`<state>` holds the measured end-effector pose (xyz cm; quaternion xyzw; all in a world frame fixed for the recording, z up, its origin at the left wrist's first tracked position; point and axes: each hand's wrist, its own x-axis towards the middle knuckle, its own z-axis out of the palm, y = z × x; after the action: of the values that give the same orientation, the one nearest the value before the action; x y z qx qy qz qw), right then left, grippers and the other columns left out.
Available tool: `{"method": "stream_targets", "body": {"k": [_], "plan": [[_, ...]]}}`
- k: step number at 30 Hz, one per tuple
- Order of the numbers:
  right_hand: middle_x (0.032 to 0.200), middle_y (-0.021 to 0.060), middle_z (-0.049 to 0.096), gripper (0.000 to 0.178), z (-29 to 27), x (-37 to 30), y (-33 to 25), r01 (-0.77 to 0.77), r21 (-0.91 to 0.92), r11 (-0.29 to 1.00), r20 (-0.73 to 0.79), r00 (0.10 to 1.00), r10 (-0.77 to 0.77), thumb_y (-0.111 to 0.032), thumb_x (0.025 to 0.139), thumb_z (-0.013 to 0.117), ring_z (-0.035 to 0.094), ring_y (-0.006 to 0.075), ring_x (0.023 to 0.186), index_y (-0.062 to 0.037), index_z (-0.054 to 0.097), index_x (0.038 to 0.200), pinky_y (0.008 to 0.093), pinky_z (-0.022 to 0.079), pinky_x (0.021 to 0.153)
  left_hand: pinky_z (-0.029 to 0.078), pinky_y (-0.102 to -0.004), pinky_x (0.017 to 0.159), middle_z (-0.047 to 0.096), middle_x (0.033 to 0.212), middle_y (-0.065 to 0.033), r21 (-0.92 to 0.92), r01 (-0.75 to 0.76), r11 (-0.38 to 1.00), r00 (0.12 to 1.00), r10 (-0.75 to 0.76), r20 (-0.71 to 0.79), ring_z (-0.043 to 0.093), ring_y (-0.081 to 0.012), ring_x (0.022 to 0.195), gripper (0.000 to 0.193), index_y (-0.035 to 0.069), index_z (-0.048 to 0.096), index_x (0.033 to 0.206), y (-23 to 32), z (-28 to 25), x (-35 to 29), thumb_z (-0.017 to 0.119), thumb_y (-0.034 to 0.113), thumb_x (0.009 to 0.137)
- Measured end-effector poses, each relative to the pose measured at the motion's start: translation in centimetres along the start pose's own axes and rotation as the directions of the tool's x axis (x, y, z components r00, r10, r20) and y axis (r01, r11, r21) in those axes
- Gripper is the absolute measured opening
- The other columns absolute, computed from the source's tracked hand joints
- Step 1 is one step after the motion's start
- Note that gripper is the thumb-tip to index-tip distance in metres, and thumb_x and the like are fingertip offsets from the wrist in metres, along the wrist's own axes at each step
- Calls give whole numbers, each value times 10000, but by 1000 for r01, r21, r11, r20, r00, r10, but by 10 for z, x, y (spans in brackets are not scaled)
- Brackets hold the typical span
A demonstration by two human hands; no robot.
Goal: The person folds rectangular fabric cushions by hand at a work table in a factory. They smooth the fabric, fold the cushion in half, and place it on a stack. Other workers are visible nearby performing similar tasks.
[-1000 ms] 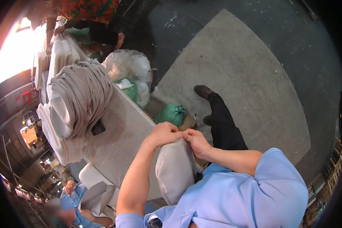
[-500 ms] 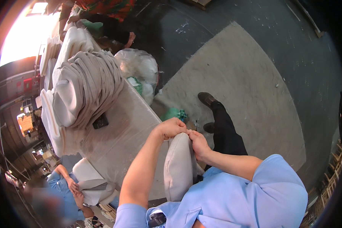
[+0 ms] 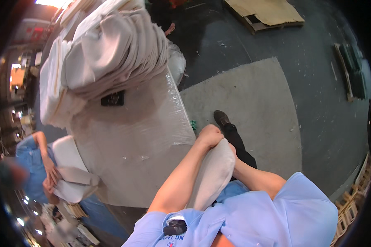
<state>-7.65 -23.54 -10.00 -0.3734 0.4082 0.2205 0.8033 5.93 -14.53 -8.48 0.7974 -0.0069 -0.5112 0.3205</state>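
Note:
A pale grey fabric-covered cushion point(image 3: 212, 173) stands on its edge against my body, between my two forearms. My left hand point(image 3: 211, 136) is closed on the cushion's far end, its fingers curled over the tip. On the cushion's right side, my right hand point(image 3: 232, 150) grips the same end; most of its fingers are hidden behind the fabric.
Left of me is a plastic-wrapped table point(image 3: 123, 144) bearing a tall pile of grey covers point(image 3: 119, 53) and a black object point(image 3: 113, 99). A co-worker point(image 3: 35, 164) handles a similar piece at the far left. A pallet with cardboard point(image 3: 268, 14) lies on the floor ahead.
My view has swung, so the table and pile appear larger and nearer. Both hands stay at the cushion's far end; the cushion now leans more to the right, hiding more of my right hand.

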Motion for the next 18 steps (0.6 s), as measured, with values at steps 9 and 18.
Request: {"method": "stream_targets", "body": {"k": [9,18], "plan": [[1023,49,733,151,-24,-13,11,-151,203,967,97,986,133,-218,1072,594,730,214,956,-130,713,1107,385,621,836,575,-475,797,749,842,-231,86,-56,995,998,56,2,746,-378,847,148,15,753,746,12,12,-8,686,147,752],[1003,48,733,152,-39,5,14,-216,50,975,9,976,216,-230,1070,605,727,211,941,-128,716,1089,385,612,821,550,-494,758,737,789,-226,-121,-90,989,996,86,-35,729,-392,794,188,10,737,746,-10,12,-10,747,187,808]]}}
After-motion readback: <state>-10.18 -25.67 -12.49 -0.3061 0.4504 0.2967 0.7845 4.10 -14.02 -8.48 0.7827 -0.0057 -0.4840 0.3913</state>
